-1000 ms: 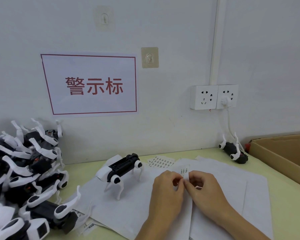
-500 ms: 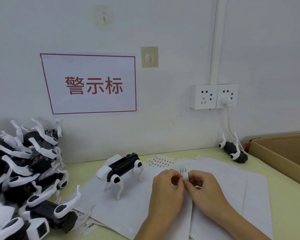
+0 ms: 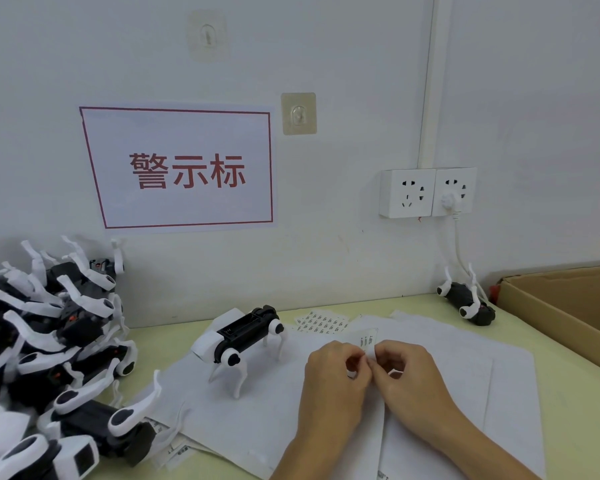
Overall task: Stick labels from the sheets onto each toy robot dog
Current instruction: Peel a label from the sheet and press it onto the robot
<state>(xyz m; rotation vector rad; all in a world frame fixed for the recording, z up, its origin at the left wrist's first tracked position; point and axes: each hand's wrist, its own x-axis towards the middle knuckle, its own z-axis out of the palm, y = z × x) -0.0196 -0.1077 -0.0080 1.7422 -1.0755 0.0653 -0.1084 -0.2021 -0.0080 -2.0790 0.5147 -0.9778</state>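
Observation:
A black-and-white toy robot dog stands on white label sheets at the table's middle. Just right of it, my left hand and my right hand meet fingertip to fingertip, both pinching a small printed label strip that sticks up between them. Behind the hands lies a sheet of small printed labels. Another toy dog lies on its back near the wall at the right.
A pile of several toy robot dogs fills the left side of the table. An open cardboard box sits at the right edge. The wall carries a red-bordered sign and a double socket with a plugged cable.
My hands stay together on the label strip; the fingers shift only slightly. Nothing else on the table has moved.

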